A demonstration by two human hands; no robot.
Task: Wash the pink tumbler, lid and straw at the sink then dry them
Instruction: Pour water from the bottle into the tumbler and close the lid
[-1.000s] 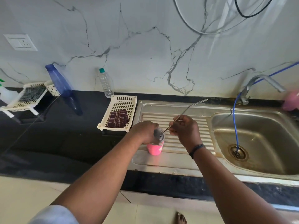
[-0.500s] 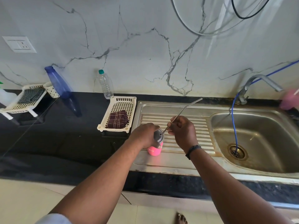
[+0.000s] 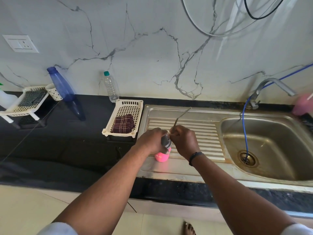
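The small pink tumbler (image 3: pixel 162 156) with its grey lid (image 3: pixel 166 141) stands on the near left part of the ribbed steel draining board (image 3: pixel 194 133), left of the steel sink basin (image 3: pixel 271 146). The left hand (image 3: pixel 152 140) wraps its curled fingers round the tumbler's upper part and the lid. The right hand (image 3: pixel 183 141) pinches the thin bent metal straw (image 3: pixel 180 117) low on its shaft; the straw slants up and away to the right from the lid, with its bent tip over the far edge of the board. Whether the straw's lower end sits inside the lid cannot be told. A white plastic lattice basket (image 3: pixel 128 107) holding a folded dark checked cloth (image 3: pixel 124 123) lies just left of the draining board on the black counter (image 3: pixel 67 141). A curved steel tap (image 3: pixel 271 87) rises behind the basin, and a thin blue hose (image 3: pixel 243 126) runs down into the drain.
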